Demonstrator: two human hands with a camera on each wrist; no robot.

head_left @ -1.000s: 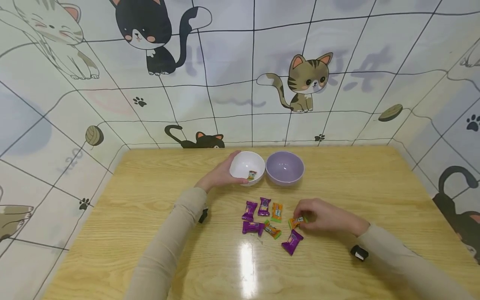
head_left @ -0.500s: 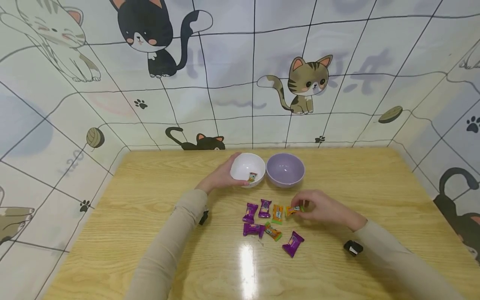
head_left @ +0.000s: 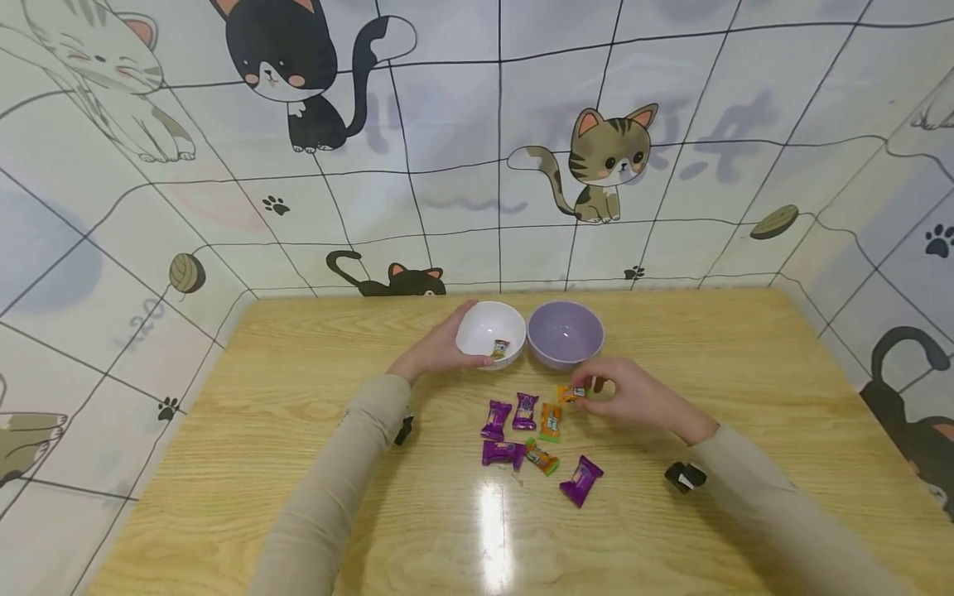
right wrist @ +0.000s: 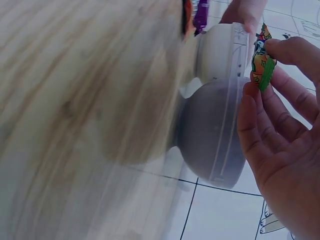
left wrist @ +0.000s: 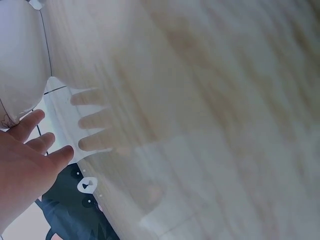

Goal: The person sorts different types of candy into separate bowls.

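My left hand (head_left: 441, 343) holds the white bowl (head_left: 477, 324) by its left side, thumb at the front and fingers round the back. One small wrapped candy (head_left: 500, 348) lies inside that bowl. In the left wrist view, the fingers of my left hand (left wrist: 30, 160) reach along the bowl's outer wall (left wrist: 22, 60). Between thumb and fingertips, my right hand (head_left: 633, 399) pinches an orange-wrapped candy (head_left: 570, 394), just in front of the purple bowl (head_left: 566, 335). The right wrist view shows this candy (right wrist: 262, 62) raised beside the bowls, its green end downward.
Several purple-wrapped candies, such as one (head_left: 581, 481) at the front, lie on the wooden table (head_left: 417, 530). Among them are two orange ones, one upright (head_left: 550, 422) and one slanted (head_left: 541, 457). The bowls stand side by side near the cat-patterned back wall (head_left: 462, 240).
My right hand has lifted the orange candy from beside the front purple one and carried it forward and left, towards the bowls. My left hand stays at the white bowl.
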